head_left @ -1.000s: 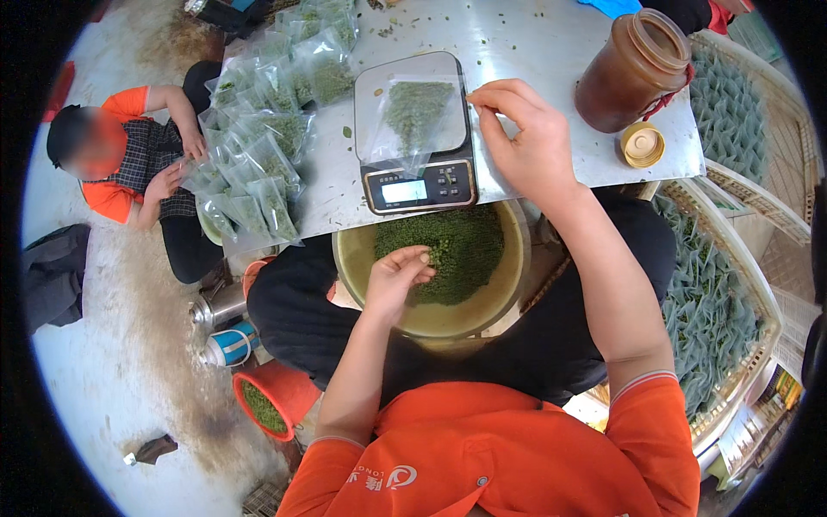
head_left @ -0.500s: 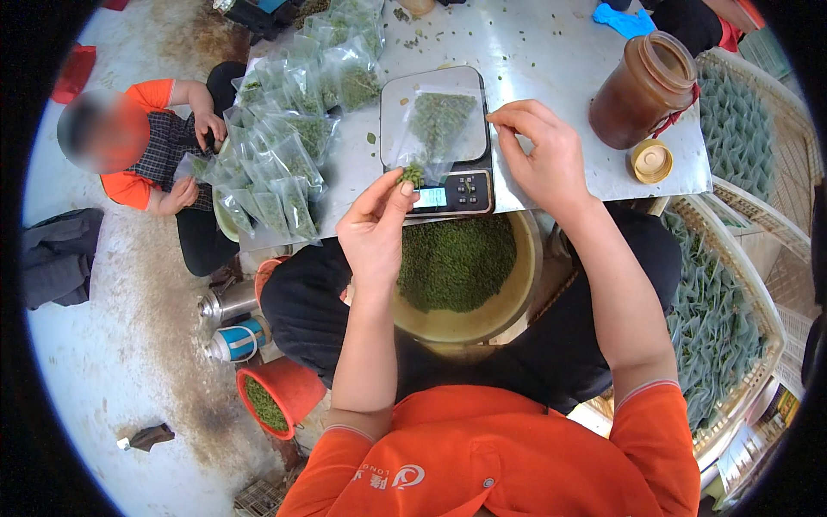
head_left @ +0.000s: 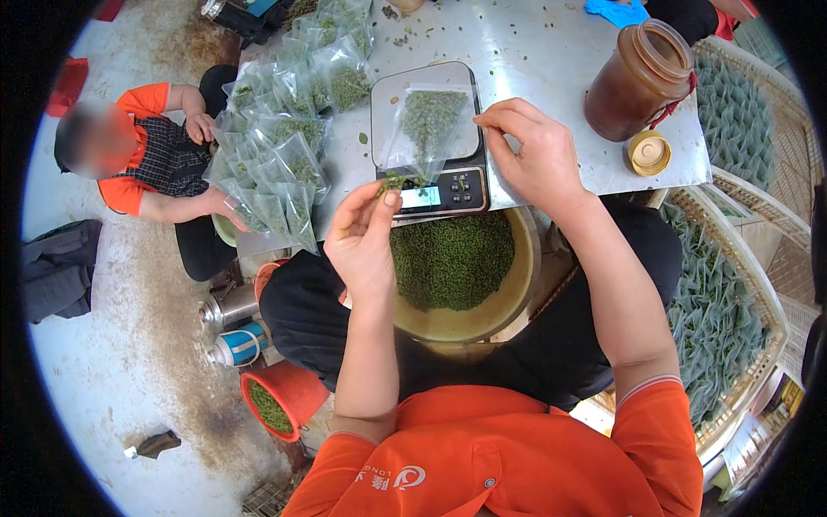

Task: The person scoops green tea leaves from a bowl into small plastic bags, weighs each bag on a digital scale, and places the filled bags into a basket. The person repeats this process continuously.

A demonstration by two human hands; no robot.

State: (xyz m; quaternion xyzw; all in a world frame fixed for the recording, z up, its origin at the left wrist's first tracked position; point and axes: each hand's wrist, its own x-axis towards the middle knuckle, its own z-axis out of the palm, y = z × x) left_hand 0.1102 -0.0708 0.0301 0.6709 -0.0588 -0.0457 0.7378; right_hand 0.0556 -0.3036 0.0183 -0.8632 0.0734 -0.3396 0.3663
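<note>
A clear plastic bag (head_left: pixel 431 121) of green, peppercorn-like berries lies on the flat kitchen scale (head_left: pixel 468 76). Its lower end hangs toward the scale's lit display. Between thumb and fingertips, my left hand (head_left: pixel 365 237) pinches a small cluster of green berries (head_left: pixel 393 182) at the scale's front left corner. My right hand (head_left: pixel 538 159) is closed in a pinch at the bag's right edge; what its fingertips hold, if anything, is too small to make out. Below the table edge, between my legs, stands a wide tub (head_left: pixel 522 289) full of loose green berries.
Many filled clear bags (head_left: pixel 284 146) are heaped at the table's left. A brown jar (head_left: pixel 633 86) and its gold lid (head_left: pixel 649 153) stand at the right. Baskets (head_left: pixel 769 302) of bags flank me. A co-worker (head_left: pixel 164 155) sits left, near a red bucket (head_left: pixel 297 388) and a flask (head_left: pixel 241 343).
The view has shifted slightly. My left hand has drawn the berry cluster a little left of the bag's lower end. The co-worker's near hand has moved right to the heap of bags.
</note>
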